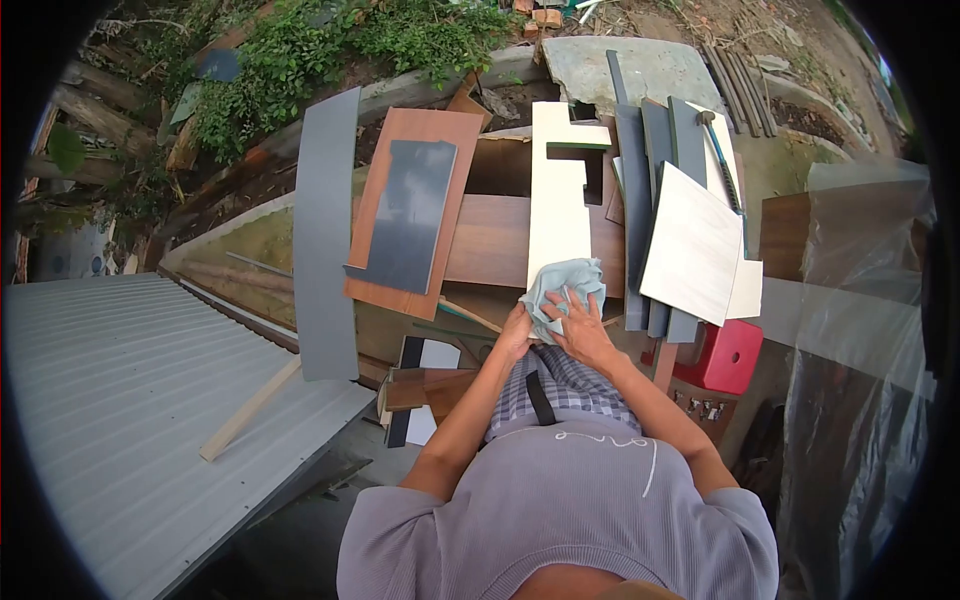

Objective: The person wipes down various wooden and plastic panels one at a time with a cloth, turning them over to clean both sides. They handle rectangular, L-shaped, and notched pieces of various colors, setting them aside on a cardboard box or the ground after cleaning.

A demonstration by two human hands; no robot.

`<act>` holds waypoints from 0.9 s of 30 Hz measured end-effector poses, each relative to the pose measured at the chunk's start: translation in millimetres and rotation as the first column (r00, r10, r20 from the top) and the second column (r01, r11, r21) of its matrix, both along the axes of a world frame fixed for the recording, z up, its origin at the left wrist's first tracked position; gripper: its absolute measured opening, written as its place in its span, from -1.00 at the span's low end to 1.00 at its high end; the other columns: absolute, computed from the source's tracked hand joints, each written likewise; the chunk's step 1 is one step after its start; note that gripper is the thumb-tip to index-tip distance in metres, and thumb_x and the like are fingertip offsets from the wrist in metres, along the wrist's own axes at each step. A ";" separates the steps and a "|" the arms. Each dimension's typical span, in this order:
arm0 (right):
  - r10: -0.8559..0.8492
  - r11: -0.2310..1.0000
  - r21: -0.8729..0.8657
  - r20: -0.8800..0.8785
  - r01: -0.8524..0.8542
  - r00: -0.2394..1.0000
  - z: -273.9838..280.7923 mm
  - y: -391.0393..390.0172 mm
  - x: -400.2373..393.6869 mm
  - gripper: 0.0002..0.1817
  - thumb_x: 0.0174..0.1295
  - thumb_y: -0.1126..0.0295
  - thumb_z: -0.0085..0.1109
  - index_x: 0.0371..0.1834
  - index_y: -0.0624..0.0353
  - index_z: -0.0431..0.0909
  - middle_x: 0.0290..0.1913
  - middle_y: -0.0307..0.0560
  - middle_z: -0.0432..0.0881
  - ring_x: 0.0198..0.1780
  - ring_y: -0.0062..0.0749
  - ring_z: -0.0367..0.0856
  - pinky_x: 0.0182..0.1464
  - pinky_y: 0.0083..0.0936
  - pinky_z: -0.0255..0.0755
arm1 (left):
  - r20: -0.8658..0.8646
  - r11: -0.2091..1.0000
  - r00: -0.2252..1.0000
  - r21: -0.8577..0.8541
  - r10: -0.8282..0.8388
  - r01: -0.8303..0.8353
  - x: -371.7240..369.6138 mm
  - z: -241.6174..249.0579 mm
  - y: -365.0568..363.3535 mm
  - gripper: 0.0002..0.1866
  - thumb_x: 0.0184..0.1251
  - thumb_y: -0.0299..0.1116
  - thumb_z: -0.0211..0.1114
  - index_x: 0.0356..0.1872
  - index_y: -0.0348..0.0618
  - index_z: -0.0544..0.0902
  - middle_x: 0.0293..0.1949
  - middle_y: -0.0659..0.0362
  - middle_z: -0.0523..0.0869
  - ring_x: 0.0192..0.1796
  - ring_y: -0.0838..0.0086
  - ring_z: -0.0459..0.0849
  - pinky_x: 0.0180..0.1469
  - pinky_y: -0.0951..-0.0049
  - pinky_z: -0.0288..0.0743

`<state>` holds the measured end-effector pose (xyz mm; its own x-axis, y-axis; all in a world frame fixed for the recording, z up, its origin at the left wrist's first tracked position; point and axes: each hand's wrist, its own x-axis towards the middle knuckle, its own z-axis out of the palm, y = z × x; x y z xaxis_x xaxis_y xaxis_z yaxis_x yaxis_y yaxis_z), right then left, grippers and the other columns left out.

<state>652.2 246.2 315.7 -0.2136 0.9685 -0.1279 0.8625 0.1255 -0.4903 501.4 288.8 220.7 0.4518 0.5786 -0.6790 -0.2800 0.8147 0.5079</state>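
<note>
A pale blue-grey cloth [568,280] lies bunched on the near end of a long cream-white board [548,215] with a notch cut in its far right side. My right hand [582,328] presses on the cloth, its fingers curled into the folds. At the board's near left corner, my left hand [515,332] is closed on the edge, close beside the cloth; its fingertips are partly hidden. Beneath the cream board runs a brown wood-grain panel [490,240].
Left of the board, a dark grey piece [415,215] rests on a brown panel [455,130], beside a long grey board [325,230]. Rightward are stacked grey strips [632,220], a white panel [695,245], a hammer [722,160] and a red plastic stool [730,355]. Corrugated metal sheeting [150,400] is at left.
</note>
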 end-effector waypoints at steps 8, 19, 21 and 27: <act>-0.001 0.999 -0.037 -0.025 0.000 1.000 -20.0 90.9 10.9 -0.48 0.18 0.26 0.04 0.25 -0.05 0.26 0.33 -0.17 0.20 0.37 -0.07 0.09 0.36 0.02 -0.12 | -0.740 0.798 0.669 0.358 -0.074 0.484 -12.7 75.0 -7.7 -0.57 0.29 -0.11 0.11 -0.16 -0.38 0.48 -0.29 -0.08 0.62 -0.20 0.20 0.61 -0.17 0.33 0.44; -0.019 0.989 0.146 -0.072 0.029 0.997 -56.5 236.4 26.6 -0.57 0.27 0.15 -0.08 0.19 -0.01 0.31 0.28 -0.10 0.24 0.34 -0.09 0.13 0.31 0.00 0.01 | -0.670 0.891 0.728 0.231 -0.146 0.391 -49.2 176.1 -43.2 -0.59 0.31 -0.19 0.11 -0.06 -0.40 0.46 -0.23 0.06 0.62 -0.19 0.51 0.54 -0.11 0.48 0.41; -0.032 0.983 0.180 -0.014 0.034 0.999 -58.1 267.8 29.0 -0.58 0.29 0.11 -0.11 0.18 -0.04 0.32 0.27 -0.11 0.24 0.36 -0.13 0.10 0.32 -0.01 0.01 | -0.712 0.883 0.693 0.250 -0.110 0.397 -56.6 189.0 -51.3 -0.60 0.32 -0.14 0.09 -0.10 -0.35 0.46 -0.27 -0.03 0.64 -0.21 0.39 0.59 -0.14 0.41 0.42; -0.243 0.960 0.151 0.030 0.236 0.970 -51.9 352.2 34.5 -0.53 0.24 0.04 -0.09 0.19 -0.09 0.37 0.26 -0.02 0.29 0.29 -0.06 0.22 0.22 0.00 0.16 | -0.722 0.880 0.691 0.297 -0.047 0.370 -75.8 214.2 -74.1 -0.61 0.32 -0.15 0.12 -0.09 -0.34 0.46 -0.26 -0.02 0.63 -0.20 0.42 0.58 -0.13 0.44 0.42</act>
